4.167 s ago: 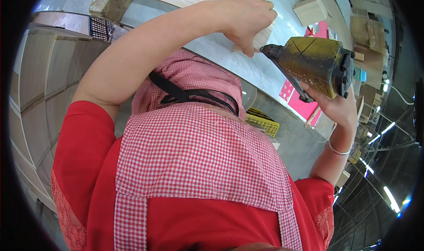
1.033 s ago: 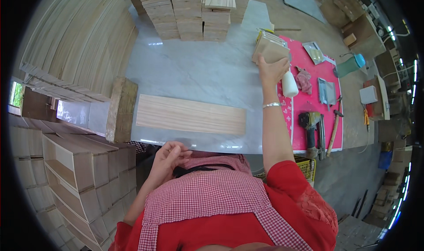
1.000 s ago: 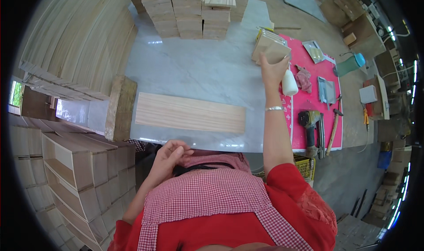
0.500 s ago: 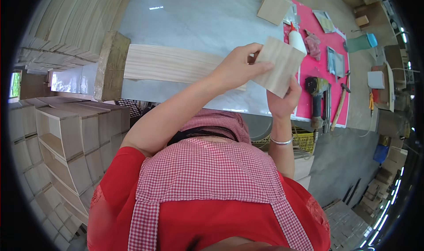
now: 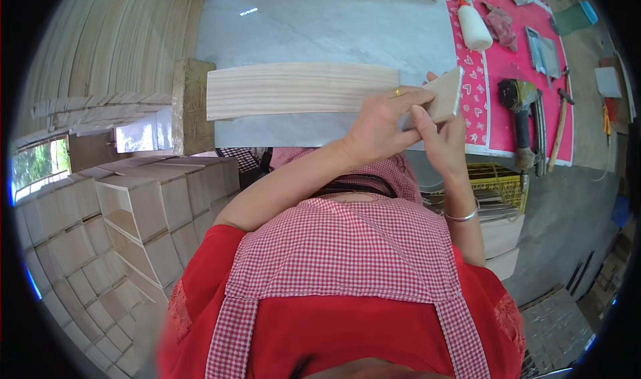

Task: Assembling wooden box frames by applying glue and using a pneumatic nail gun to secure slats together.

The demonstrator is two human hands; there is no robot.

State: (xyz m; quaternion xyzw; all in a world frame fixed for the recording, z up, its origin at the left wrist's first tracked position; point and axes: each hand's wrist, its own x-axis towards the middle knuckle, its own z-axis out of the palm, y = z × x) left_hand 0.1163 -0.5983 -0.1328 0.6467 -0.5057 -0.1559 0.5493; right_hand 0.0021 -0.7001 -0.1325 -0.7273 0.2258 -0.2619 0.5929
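A small square wooden board (image 5: 446, 97) is held tilted between my two hands, above the near right part of the table. My left hand (image 5: 384, 127) grips its left side, the fingers laid over the face. My right hand (image 5: 446, 149) is closed on the lower right corner, its thumb near the left fingers. A whitish line runs along the board's right edge; I cannot tell what it is. Left of my hands, a long pale wooden board (image 5: 300, 91) lies flat on the table (image 5: 334, 32), its right end close to my left hand.
On the pink cloth (image 5: 497, 122) at right lie a white squeeze bottle (image 5: 474, 31) with a red tip, a rag (image 5: 501, 27), a nail gun (image 5: 521, 115) and a hammer (image 5: 559, 119). Stacked boards (image 5: 113, 45) stand at far left, wooden boxes (image 5: 153, 212) below them. A yellow basket (image 5: 497, 184) sits under the table.
The square board has turned from nearly face-on to steeply tilted, its edge now showing. Both hands have shifted their hold and come closer together. The whole view has also shifted.
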